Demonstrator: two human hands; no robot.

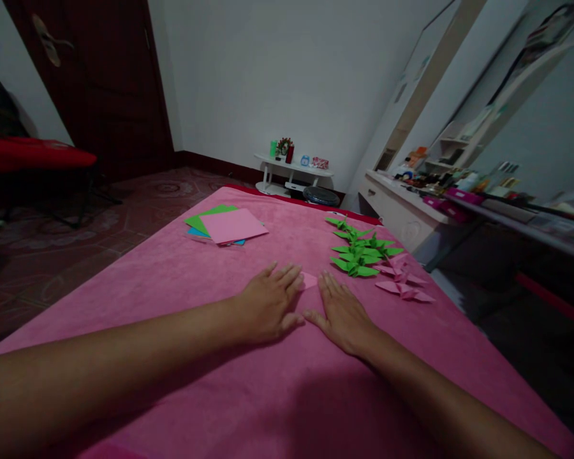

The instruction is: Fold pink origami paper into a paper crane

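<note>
A small piece of folded pink origami paper (309,280) lies on the pink cloth-covered table, mostly hidden under my hands. My left hand (270,303) rests flat on its left side, fingers stretched out. From the right, my right hand (340,311) presses flat at the paper's other edge, its fingers straight and the thumb pointing toward my left thumb. Beyond my right hand sit several green folded paper cranes (356,252), with pink paper cranes (404,290) beside them. A stack of square paper sheets (234,225), pink on top with green and blue below, lies beyond my left hand.
The pink cloth (172,299) covers the whole work surface. Past its far edge stands a low white shelf (294,167) with small items. At right is a cluttered dressing table (406,204) with a mirror; a red-covered chair (33,153) stands at left near a dark door (100,83).
</note>
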